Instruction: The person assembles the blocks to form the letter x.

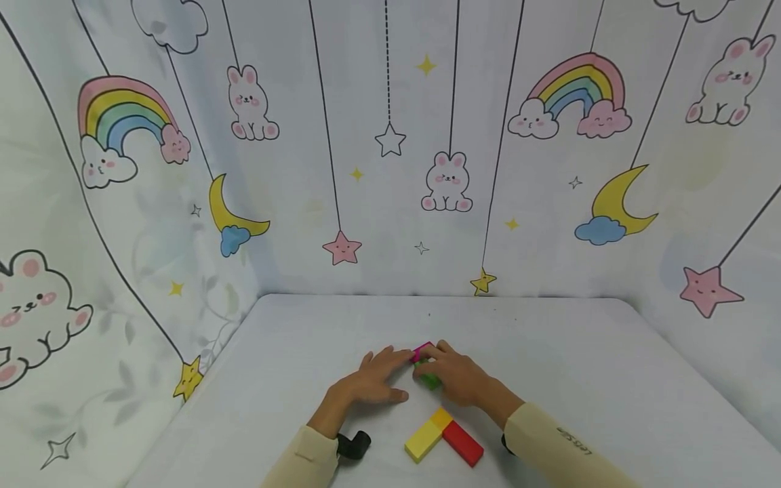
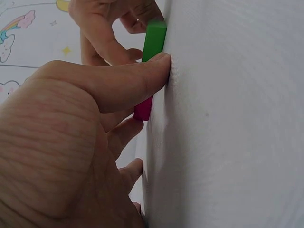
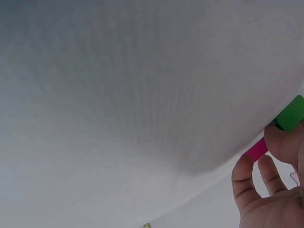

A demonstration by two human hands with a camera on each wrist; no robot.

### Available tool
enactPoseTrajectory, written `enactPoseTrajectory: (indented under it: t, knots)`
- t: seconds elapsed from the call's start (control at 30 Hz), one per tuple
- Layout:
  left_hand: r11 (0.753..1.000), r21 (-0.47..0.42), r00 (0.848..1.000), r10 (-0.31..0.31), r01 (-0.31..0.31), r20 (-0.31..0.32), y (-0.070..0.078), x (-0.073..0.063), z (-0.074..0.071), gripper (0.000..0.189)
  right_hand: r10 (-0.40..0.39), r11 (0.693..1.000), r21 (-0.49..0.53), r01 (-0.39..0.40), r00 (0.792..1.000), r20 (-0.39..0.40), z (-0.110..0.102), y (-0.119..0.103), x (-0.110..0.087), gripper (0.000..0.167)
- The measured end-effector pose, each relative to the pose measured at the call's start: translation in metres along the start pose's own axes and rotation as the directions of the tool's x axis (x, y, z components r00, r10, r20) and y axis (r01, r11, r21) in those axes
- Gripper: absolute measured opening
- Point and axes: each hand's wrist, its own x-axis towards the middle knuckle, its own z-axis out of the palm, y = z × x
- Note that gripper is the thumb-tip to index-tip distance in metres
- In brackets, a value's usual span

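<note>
Right hand pinching green block; left hand fingers spread, tips at pink block.
Green and pink sit in line on the table, green nearer the wearer. Left thumb hides their join in left wrist view; can't tell if right also grips pink. Right wrist view cuts off green at the edge. Yellow, orange and red blocks lie nearer, fully visible from the head.
</note>
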Motion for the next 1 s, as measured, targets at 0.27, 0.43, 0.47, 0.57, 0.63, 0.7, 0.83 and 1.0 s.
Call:
enactPoseTrajectory:
  t: [0.27,0.43,0.47,0.57,0.63,0.7,0.83,1.0]
  knots:
    - [1.0,0.001,1.0,-0.005,0.005,-0.005,-0.0004,0.0009,0.0007,0.079,-0.016,1.0,-0.022,0.016,1.0,-0.016,-0.0015,0.0023,-0.0015,0.047]
    - [1.0,0.007,1.0,-0.002,0.002,-0.004,0.0,0.0011,0.0011,0.079,-0.007,1.0,-0.001,0.007,1.0,-0.02,-0.0012,0.004,-0.0021,0.044]
    - [1.0,0.009,1.0,-0.002,0.002,-0.003,0.0001,0.0011,0.0012,0.079,-0.004,1.0,0.004,0.004,1.0,-0.02,-0.0009,0.0044,-0.0021,0.043]
    - [1.0,0.012,1.0,0.002,-0.002,-0.005,0.0005,0.0011,0.0008,0.08,0.012,1.0,0.019,-0.011,1.0,-0.016,0.0005,0.0057,-0.0025,0.041]
    - [1.0,0.009,1.0,0.002,-0.002,-0.006,0.0007,0.001,0.0008,0.08,0.023,1.0,0.022,-0.023,1.0,-0.012,0.0016,0.0065,-0.0028,0.04]
    - [1.0,0.008,1.0,0.004,-0.004,-0.01,0.0008,0.0008,0.0003,0.08,0.035,0.999,0.027,-0.035,0.999,-0.002,0.0022,0.007,-0.003,0.041]
    - [1.0,0.005,1.0,0.003,-0.003,-0.011,0.0006,0.0005,0.001,0.079,0.043,0.998,0.037,-0.043,0.999,0.019,0.002,0.0073,-0.0035,0.041]
    - [1.0,0.003,1.0,0.004,-0.004,-0.014,0.001,0.0001,0.001,0.079,0.043,0.997,0.064,-0.045,0.999,0.031,0.0009,0.0074,-0.0063,0.04]
